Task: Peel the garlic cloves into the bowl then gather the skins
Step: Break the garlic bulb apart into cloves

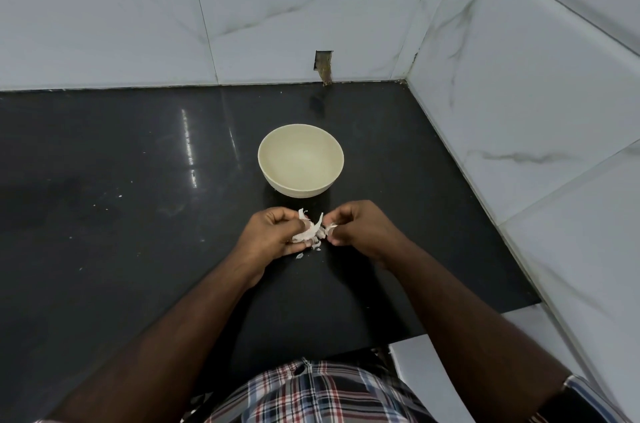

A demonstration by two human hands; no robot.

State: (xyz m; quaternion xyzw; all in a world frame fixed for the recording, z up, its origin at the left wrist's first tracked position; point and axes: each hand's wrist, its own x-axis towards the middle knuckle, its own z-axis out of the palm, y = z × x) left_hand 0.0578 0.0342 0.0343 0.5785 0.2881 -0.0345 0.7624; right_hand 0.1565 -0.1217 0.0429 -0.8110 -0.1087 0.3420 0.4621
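Observation:
A cream bowl (300, 161) stands on the black counter (138, 180), just beyond my hands; nothing shows inside it. My left hand (273, 235) grips a piece of garlic (309, 231) with white papery skin sticking up from it. My right hand (360, 226) pinches a flap of that skin at the garlic's right side. Small skin flakes (304, 252) lie on the counter directly under my hands. The clove itself is mostly hidden by fingers and skin.
White marble-look tiled walls (519, 93) close the counter at the back and right, forming a corner. A small rectangular hole (324, 63) is cut in the back wall above the counter. The counter's front edge is near my body, at the checked shirt (311, 391).

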